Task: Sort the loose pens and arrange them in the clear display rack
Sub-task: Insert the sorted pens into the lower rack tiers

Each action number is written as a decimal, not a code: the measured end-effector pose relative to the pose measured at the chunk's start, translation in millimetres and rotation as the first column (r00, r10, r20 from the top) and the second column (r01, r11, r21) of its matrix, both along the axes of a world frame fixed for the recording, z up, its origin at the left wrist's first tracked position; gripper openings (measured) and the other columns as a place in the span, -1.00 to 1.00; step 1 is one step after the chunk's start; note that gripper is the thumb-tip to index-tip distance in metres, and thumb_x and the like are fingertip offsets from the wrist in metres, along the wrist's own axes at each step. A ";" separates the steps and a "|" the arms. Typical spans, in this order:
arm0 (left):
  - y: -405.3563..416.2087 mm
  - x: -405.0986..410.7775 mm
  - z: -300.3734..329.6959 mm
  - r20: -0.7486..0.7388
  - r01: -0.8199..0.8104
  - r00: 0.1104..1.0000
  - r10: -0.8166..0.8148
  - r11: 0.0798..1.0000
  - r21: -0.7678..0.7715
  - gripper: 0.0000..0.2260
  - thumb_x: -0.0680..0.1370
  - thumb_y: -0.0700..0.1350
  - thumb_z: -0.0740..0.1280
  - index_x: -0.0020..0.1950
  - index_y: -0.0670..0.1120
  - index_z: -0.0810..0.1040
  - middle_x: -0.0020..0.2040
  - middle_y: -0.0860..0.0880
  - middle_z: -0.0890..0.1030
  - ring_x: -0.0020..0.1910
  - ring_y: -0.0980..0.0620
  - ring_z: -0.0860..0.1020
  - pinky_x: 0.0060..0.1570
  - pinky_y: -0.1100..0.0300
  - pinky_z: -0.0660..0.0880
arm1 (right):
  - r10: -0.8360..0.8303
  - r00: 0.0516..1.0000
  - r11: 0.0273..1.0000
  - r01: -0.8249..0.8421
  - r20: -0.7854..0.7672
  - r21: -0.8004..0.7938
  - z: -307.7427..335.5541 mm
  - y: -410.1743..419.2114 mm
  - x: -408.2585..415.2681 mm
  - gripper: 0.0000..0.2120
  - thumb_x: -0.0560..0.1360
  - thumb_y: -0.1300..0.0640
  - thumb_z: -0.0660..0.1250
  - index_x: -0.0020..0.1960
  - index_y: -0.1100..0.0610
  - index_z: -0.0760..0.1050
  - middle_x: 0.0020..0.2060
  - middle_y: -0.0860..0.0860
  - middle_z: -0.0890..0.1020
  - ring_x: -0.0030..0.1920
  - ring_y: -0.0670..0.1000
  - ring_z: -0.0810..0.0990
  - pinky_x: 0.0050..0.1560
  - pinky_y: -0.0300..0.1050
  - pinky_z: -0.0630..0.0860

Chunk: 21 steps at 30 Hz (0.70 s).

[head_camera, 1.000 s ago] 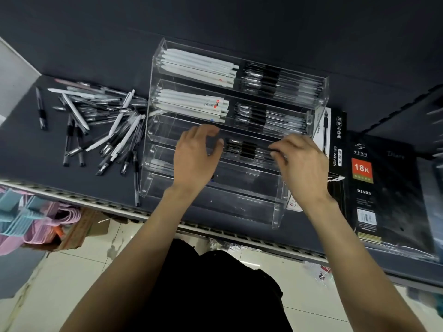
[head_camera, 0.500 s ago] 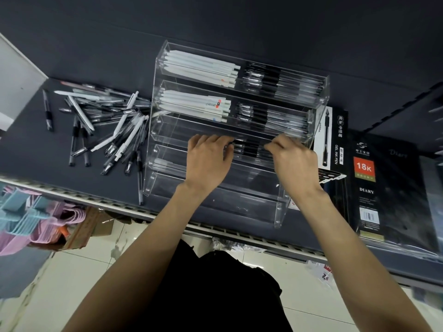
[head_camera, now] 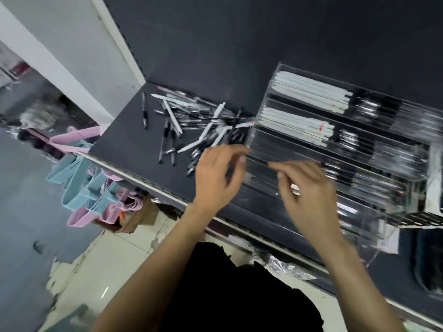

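The left hand [head_camera: 215,178] hovers at the near edge of the loose pens [head_camera: 191,125] on the dark shelf [head_camera: 124,140], fingers loosely curled and holding nothing, fingertips near the left corner of the clear rack [head_camera: 335,144]. The right hand [head_camera: 309,195] hangs over the rack's lower tiers, fingers relaxed and apart, gripping nothing. The rack's top 2 tiers hold white pens [head_camera: 309,92] on the left and black pens [head_camera: 374,109] on the right. Motion blur smears the lower tiers, and the rack's right end is cut off.
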<state>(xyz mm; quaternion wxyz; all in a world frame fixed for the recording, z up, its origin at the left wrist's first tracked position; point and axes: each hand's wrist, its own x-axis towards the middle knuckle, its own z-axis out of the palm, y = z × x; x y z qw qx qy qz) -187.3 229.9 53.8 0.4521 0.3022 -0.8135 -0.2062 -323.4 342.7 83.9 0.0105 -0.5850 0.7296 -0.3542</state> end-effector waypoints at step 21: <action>-256.2 132.3 -97.3 0.656 -0.423 0.748 0.104 0.836 0.351 -0.22 0.43 0.26 0.37 0.49 -0.14 0.23 0.47 -0.16 0.27 0.42 -0.22 0.22 0.36 -0.05 0.18 | -0.062 0.982 0.775 0.160 -0.178 0.612 -86.8 -278.0 153.2 -0.57 0.56 -0.05 0.25 0.33 0.16 0.37 0.23 0.11 0.44 0.25 0.14 0.43 0.15 -0.02 0.44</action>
